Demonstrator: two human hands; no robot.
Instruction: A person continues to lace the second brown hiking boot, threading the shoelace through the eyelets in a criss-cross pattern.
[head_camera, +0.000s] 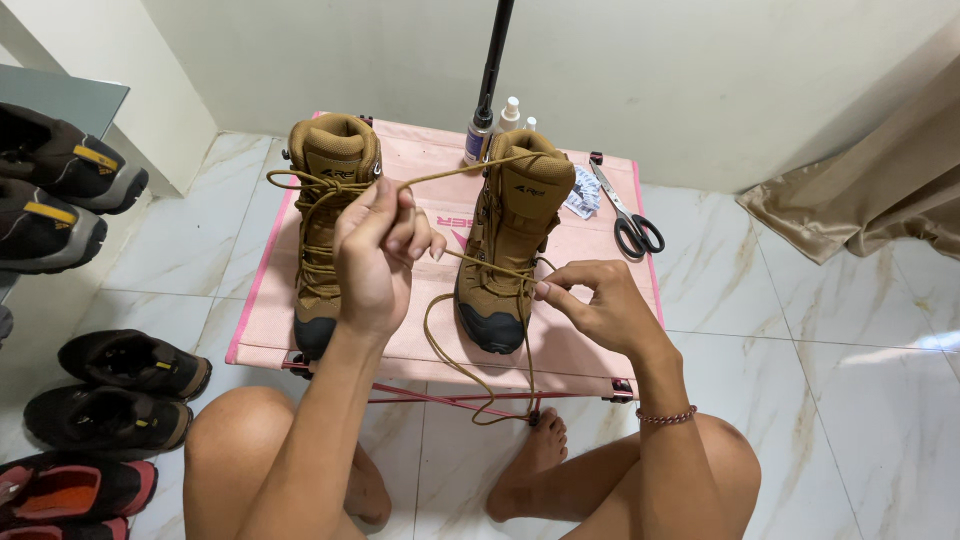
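Hands worked a tan cord lace (455, 345): left hand (375, 255) raised, pinching it taut, right hand (595, 305) pinching it beside the brown high-top suede boot (510, 240).

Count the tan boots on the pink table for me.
2. One tan boot stands on the table's left side behind the left hand; the other boot stands mid-table, its lace pulled by the right hand.
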